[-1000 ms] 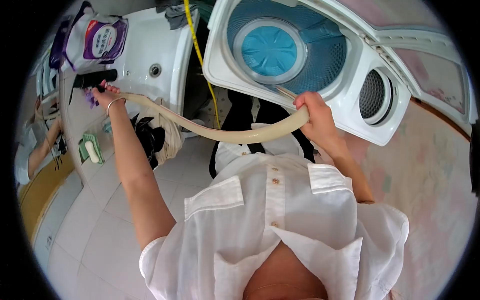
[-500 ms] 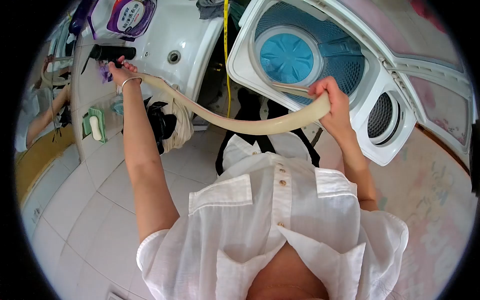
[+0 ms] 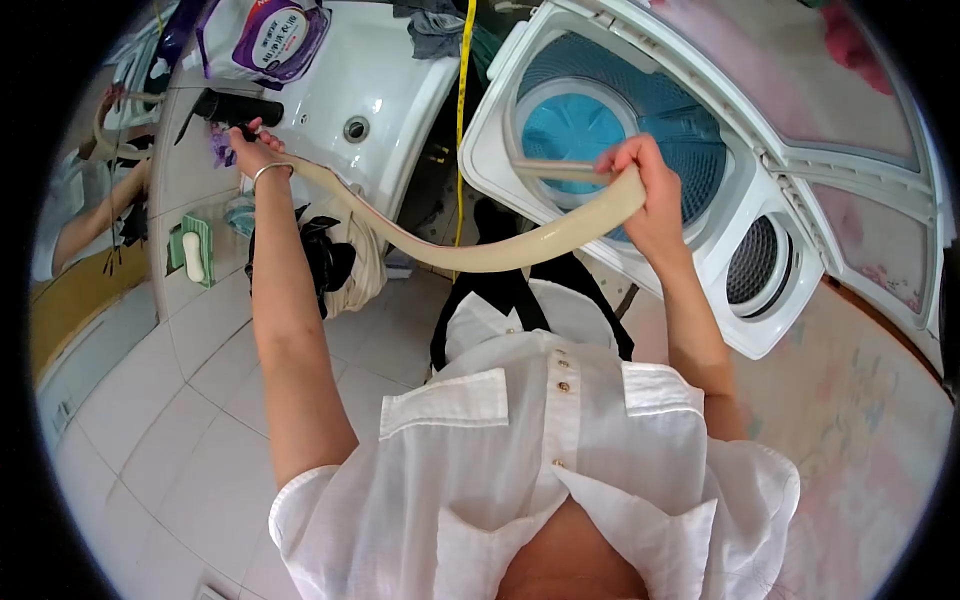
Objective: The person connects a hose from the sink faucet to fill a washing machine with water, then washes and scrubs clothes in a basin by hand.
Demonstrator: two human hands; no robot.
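A long cream hose (image 3: 480, 257) sags in a curve between my two hands. My left hand (image 3: 255, 150) is closed around its sink end, beside a black faucet (image 3: 235, 106); the exact join is hidden by the fingers. My right hand (image 3: 645, 190) grips the hose near its other end, where it bends back. That end points left over the open tub of a white washing machine (image 3: 490, 150). Inside the tub, the blue round bottom (image 3: 575, 125) shows.
A white sink (image 3: 385, 60) with a drain holds a grey cloth on its rim. A purple-and-white detergent pouch (image 3: 275, 40) stands behind the faucet. Soap lies in a green dish (image 3: 195, 250). A yellow tape (image 3: 462, 130) hangs vertically. The washer's lids (image 3: 800, 80) are raised, beside a smaller spin drum (image 3: 755, 265).
My right hand has shifted slightly left and up, and more of the hose end now shows over the tub. My left hand stays at the faucet. The view has moved a little.
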